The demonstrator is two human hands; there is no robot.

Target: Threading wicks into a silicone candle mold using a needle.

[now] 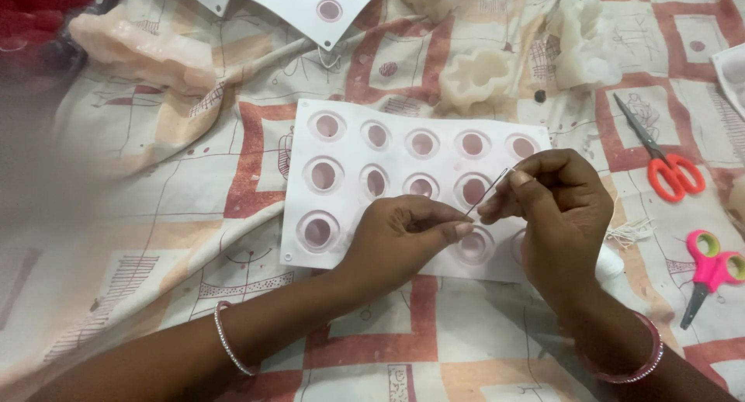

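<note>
Lying far left on the patterned cloth [155, 216]: a pale peach wax lump [132, 49]. Further right, a white silicone mould tray [349, 208] with round cavities, flat on the cloth. Over its lower edge, left hand [403, 235], fingers drawn narrow, thumb and forefinger tips pinched at the lower end of a thin needle [487, 191]. Slanting up to the right from there, the needle, upper end gripped between the closed fingertips of right hand [559, 208], just beside the left and above the tray's right cavities. Beyond the tray's top edge, white flower-shaped moulds [477, 76]. Beside the right hand, loose white wick pieces [630, 233]. Further right, orange-handled scissors [663, 157], then pink-handled scissors [706, 274] near the frame edge.
</note>
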